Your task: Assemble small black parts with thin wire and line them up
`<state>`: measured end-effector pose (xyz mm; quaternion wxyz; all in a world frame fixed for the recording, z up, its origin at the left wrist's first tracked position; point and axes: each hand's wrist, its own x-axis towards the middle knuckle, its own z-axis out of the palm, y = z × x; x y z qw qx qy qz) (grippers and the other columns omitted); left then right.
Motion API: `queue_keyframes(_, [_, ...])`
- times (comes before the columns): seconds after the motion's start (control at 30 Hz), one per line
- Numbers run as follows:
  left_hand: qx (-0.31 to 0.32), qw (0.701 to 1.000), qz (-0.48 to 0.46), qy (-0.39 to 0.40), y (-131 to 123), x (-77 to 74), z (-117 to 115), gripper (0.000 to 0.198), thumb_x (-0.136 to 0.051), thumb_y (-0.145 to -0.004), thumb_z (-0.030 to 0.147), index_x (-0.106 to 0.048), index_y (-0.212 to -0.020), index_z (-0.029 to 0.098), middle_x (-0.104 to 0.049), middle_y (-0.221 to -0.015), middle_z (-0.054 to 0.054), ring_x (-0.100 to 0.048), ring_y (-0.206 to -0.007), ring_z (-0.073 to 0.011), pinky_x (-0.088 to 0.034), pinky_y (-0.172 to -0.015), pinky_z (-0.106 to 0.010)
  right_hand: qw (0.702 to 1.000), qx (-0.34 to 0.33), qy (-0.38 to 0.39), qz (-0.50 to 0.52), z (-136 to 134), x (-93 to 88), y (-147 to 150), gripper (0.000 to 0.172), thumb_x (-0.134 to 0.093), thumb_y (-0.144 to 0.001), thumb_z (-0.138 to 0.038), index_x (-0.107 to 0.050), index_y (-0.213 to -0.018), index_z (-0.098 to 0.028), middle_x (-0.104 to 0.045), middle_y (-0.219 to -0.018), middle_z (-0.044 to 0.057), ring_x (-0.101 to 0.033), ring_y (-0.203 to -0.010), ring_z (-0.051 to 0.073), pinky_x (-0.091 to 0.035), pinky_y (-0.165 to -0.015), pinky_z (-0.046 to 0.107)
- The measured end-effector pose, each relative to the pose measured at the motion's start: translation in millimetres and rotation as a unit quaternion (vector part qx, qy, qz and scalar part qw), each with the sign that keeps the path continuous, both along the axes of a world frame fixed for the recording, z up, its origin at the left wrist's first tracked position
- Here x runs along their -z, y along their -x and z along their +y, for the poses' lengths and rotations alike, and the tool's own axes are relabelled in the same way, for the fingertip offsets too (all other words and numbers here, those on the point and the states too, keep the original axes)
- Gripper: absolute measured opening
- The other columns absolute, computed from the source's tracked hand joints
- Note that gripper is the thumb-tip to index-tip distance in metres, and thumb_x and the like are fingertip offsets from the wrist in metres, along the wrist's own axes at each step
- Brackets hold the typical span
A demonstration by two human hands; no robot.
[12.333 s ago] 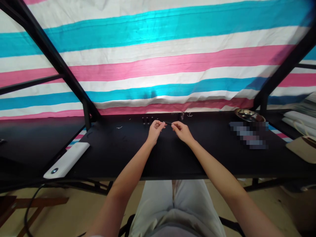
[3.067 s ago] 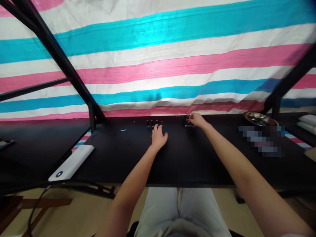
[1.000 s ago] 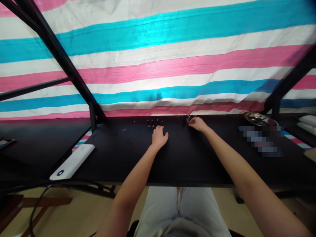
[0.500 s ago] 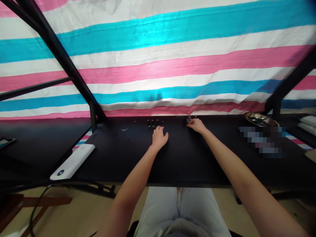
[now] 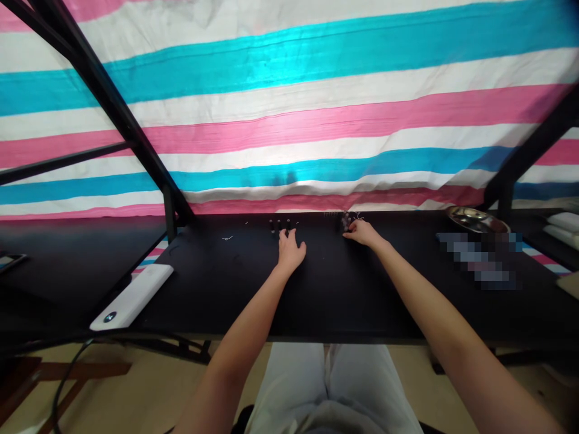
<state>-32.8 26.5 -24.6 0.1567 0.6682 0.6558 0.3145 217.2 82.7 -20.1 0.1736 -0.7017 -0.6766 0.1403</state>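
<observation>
My left hand [image 5: 291, 250] is over the far part of the black table, fingers apart and thumb out. Its fingertips reach the near ends of a short row of small dark cylinders [image 5: 272, 226] with pale ends; whether they touch cannot be told. Farther right, my right hand [image 5: 363, 232] is closed, thumb and fingers pinched together at the table top. Any object between those fingertips is too small or hidden to name. Just beyond them stands a cluster of small, dark and greyish pieces [image 5: 346, 219]. Thin white strands [image 5: 358, 216] lie behind this hand.
A white power bank [image 5: 133, 297] with a round display lies at the left. A shiny metal dish [image 5: 477, 219] sits at the back right, beside a blurred-out patch. White scraps [image 5: 227, 237] lie left of the cylinders. Striped sheeting [image 5: 289, 132] and black frame bars [image 5: 113, 102] rise behind.
My left hand has shifted slightly forward and left, its fingers now closer to the dark cylinders and more spread. My right hand stays pinched at nearly the same spot, slightly nearer to me.
</observation>
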Motion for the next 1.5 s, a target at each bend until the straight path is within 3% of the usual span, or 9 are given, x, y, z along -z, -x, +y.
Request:
queue_keyframes(0.23, [0.023, 0.999, 0.013, 0.025, 1.6, 3.1, 7.6, 0.062, -0.055, -0.076, 0.028, -0.038, -0.134, 0.016, -0.013, -0.148, -0.016, -0.026, -0.132, -0.0322, -0.03, -0.105, -0.039, 0.992, -0.046, 0.1, -0.059, -46.5, -29.4, 7.0, 0.027, -0.066, -0.069, -0.042, -0.064, -0.076, -0.016, -0.066, -0.075, 0.007, -0.061, -0.069, 0.018, -0.039, -0.055, 0.024])
queue_keyframes(0.33, [0.022, 0.999, 0.027, 0.031, 1.8, 4.3, 12.8, 0.063, -0.055, -0.076, 0.028, -0.037, -0.135, 0.016, -0.011, -0.149, -0.014, -0.023, -0.133, -0.0325, -0.03, -0.105, -0.04, 0.994, -0.073, 0.077, -0.033, -68.4, -35.1, 16.4, 0.029, -0.061, -0.073, -0.046, -0.064, -0.073, -0.017, -0.066, -0.074, 0.007, -0.06, -0.067, 0.017, -0.039, -0.057, 0.024])
queue_keyframes(0.47, [0.022, 0.999, 0.024, 0.033, 2.3, 5.8, 18.8, 0.063, -0.054, -0.075, 0.028, -0.036, -0.135, 0.016, -0.016, -0.148, -0.014, -0.023, -0.133, -0.0329, -0.03, -0.104, -0.041, 0.995, -0.092, 0.018, 0.018, -83.1, -26.2, 30.4, 0.027, -0.055, -0.078, -0.044, -0.063, -0.072, -0.019, -0.066, -0.074, 0.006, -0.06, -0.066, 0.016, -0.039, -0.057, 0.023])
queue_keyframes(0.63, [0.018, 0.999, 0.012, 0.025, 3.2, 8.0, 23.0, 0.063, -0.055, -0.074, 0.027, -0.039, -0.133, 0.013, -0.021, -0.146, -0.017, -0.024, -0.132, -0.0354, -0.03, -0.104, -0.044, 0.99, -0.128, -0.02, 0.049, -85.1, -12.2, 40.9, 0.02, -0.055, -0.079, -0.039, -0.062, -0.074, -0.021, -0.066, -0.073, 0.004, -0.059, -0.065, 0.016, -0.04, -0.058, 0.024])
queue_keyframes(0.97, [0.023, 1.0, -0.012, -0.012, 4.5, 10.7, 26.8, 0.06, -0.055, -0.073, 0.024, -0.043, -0.131, 0.012, -0.03, -0.142, -0.017, -0.032, -0.128, -0.0324, -0.028, -0.105, -0.041, 0.979, -0.13, -0.121, 0.099, -87.8, -7.6, 49.3, 0.016, -0.05, -0.08, -0.032, -0.062, -0.081, -0.021, -0.065, -0.077, 0.003, -0.058, -0.068, 0.015, -0.041, -0.063, 0.025])
queue_keyframes(1.17, [0.033, 0.993, -0.117, -0.012, 4.7, 12.2, 27.7, 0.051, -0.054, -0.076, 0.024, -0.052, -0.124, 0.007, -0.039, -0.135, -0.018, -0.055, -0.102, -0.0216, -0.036, -0.099, -0.032, 0.969, -0.137, -0.158, 0.129, -86.2, 1.4, 55.9, 0.016, -0.048, -0.08, -0.028, -0.062, -0.084, -0.02, -0.064, -0.078, 0.003, -0.056, -0.069, 0.015, -0.043, -0.067, 0.026])
queue_keyframes(1.4, [0.03, 0.972, -0.232, 0.014, 3.8, -1.7, 15.8, 0.038, -0.054, -0.075, 0.021, -0.063, -0.112, 0.015, -0.046, -0.133, -0.01, -0.052, -0.11, -0.0216, -0.036, -0.098, -0.033, 0.967, -0.152, -0.149, 0.137, -87.5, 4.4, 58.8, 0.016, -0.048, -0.08, -0.028, -0.062, -0.085, -0.02, -0.063, -0.077, 0.003, -0.056, -0.068, 0.015, -0.043, -0.066, 0.027])
queue_keyframes(1.5, [0.05, 0.952, -0.298, 0.038, 1.3, -6.8, 11.5, 0.035, -0.055, -0.075, 0.022, -0.065, -0.108, 0.018, -0.046, -0.134, -0.007, -0.05, -0.113, -0.0223, -0.041, -0.091, -0.03, 0.964, -0.144, -0.159, 0.154, -86.5, 5.9, 59.0, 0.017, -0.048, -0.079, -0.029, -0.061, -0.086, -0.02, -0.062, -0.078, 0.003, -0.055, -0.068, 0.015, -0.044, -0.068, 0.028])
